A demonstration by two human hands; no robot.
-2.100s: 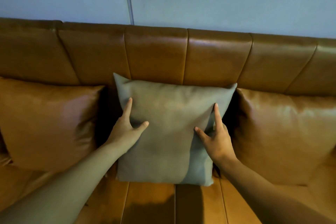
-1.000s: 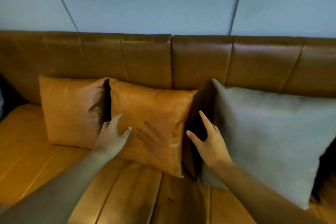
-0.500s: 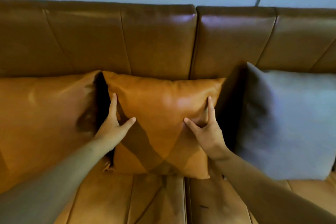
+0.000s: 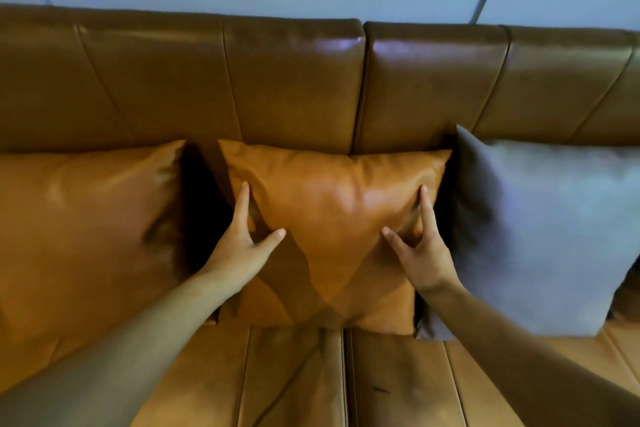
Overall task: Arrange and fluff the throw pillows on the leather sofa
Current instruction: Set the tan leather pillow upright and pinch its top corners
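— Nearest, what are the hands doing?
— Left hand (image 4: 239, 250) and right hand (image 4: 420, 250) grasp the middle tan pillow (image 4: 332, 218) by its sides.
— Beyond?
— Another tan pillow (image 4: 86, 236) at nine o'clock, grey pillow (image 4: 547, 236) at three, sofa backrest (image 4: 294, 80) at twelve.

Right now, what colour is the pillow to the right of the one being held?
Grey; the grey pillow shows plainly in the head view, beside the tan one.

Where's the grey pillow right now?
The grey pillow leans against the sofa backrest at the right of the head view, just right of the tan pillow both hands grip.
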